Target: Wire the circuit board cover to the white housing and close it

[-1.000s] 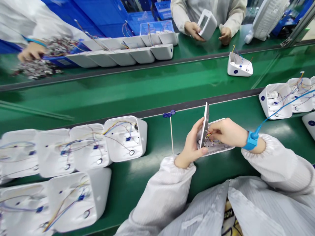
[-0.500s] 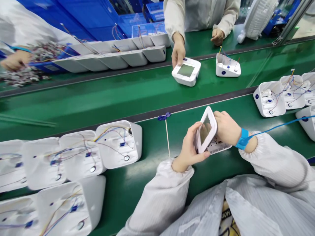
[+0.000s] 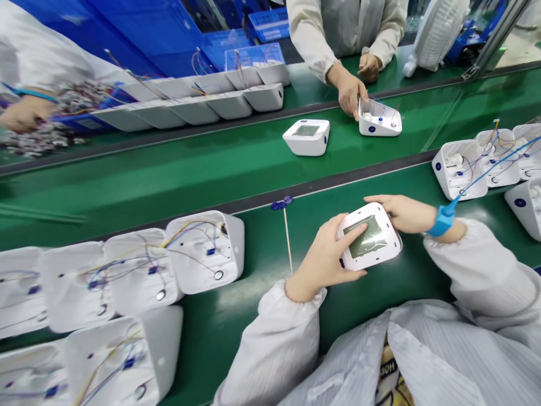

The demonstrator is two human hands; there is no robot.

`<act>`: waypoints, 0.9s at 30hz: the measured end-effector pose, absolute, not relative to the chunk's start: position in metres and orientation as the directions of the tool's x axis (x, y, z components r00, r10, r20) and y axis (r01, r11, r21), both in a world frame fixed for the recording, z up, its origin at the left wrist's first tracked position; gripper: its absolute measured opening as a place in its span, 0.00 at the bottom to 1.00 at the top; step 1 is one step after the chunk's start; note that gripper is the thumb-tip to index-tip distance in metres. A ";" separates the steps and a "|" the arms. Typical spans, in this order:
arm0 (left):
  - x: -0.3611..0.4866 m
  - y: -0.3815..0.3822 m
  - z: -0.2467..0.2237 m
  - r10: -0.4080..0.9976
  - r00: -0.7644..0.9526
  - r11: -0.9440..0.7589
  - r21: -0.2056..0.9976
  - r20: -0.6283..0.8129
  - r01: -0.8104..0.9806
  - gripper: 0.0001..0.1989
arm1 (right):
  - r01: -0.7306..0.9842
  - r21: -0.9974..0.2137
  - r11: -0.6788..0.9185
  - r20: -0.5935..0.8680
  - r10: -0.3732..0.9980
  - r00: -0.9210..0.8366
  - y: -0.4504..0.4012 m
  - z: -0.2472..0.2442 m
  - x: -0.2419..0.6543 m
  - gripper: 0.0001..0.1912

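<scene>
A white device with a grey screen [image 3: 374,237] is held above the green bench, its screen face turned up. My left hand [image 3: 325,251] grips its left side, with a finger over the screen and the thumb at the near edge. At its far right edge is my right hand [image 3: 401,213], wearing a blue wrist strap [image 3: 442,220]; its fingers reach behind the device and are partly hidden. A stick [image 3: 288,239] and several small dark blue discs [image 3: 282,203] lie left of my hands.
Open white housings with wires [image 3: 205,251] fill the left of the bench, others [image 3: 460,169] the right. Across the green belt [image 3: 169,169], a person's hand [image 3: 350,96] touches a housing [image 3: 380,119] near a closed device [image 3: 307,137]. Another person's hand [image 3: 25,113] is at far left.
The device top has come down from its tilted position and now covers the housing in my hands. Across the belt, the person let go of a device and reached right to an open housing.
</scene>
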State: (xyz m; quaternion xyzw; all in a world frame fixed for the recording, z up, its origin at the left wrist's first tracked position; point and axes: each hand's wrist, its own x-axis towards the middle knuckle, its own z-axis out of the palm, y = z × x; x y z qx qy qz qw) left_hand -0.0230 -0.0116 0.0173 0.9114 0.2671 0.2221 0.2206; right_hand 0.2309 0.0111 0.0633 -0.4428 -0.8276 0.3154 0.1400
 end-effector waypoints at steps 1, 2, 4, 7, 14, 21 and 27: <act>-0.023 -0.011 0.017 0.577 0.770 -0.764 0.512 0.272 0.392 0.47 | 0.624 -0.715 0.316 -0.079 0.850 -0.520 0.010 0.065 0.240 0.13; -0.023 -0.011 0.017 0.575 0.776 -0.764 0.509 0.259 0.396 0.47 | 0.597 -0.775 0.206 -0.100 0.893 -0.438 0.007 0.065 0.248 0.14; -0.023 -0.011 0.019 0.587 0.778 -0.749 0.515 0.225 0.416 0.47 | 0.510 -0.860 0.011 -0.131 0.961 -0.242 -0.003 0.063 0.256 0.18; -0.022 -0.010 0.022 0.604 0.783 -0.726 0.506 0.147 0.465 0.47 | 0.406 -0.907 -0.113 -0.187 0.971 -0.148 -0.025 0.051 0.251 0.24; 0.000 -0.016 0.021 0.674 0.733 -0.683 0.455 0.091 0.572 0.60 | 0.424 -0.901 -0.093 -0.165 0.977 -0.136 -0.060 0.034 0.234 0.30; 0.006 -0.016 0.019 0.756 0.649 -0.611 0.449 0.085 0.652 0.56 | 0.358 -0.923 -0.138 -0.147 0.989 0.001 -0.085 0.014 0.226 0.33; 0.035 -0.074 0.008 0.949 0.292 -0.315 0.424 0.120 0.849 0.55 | 0.514 -0.856 -0.061 -0.038 0.998 0.056 -0.092 0.004 0.213 0.41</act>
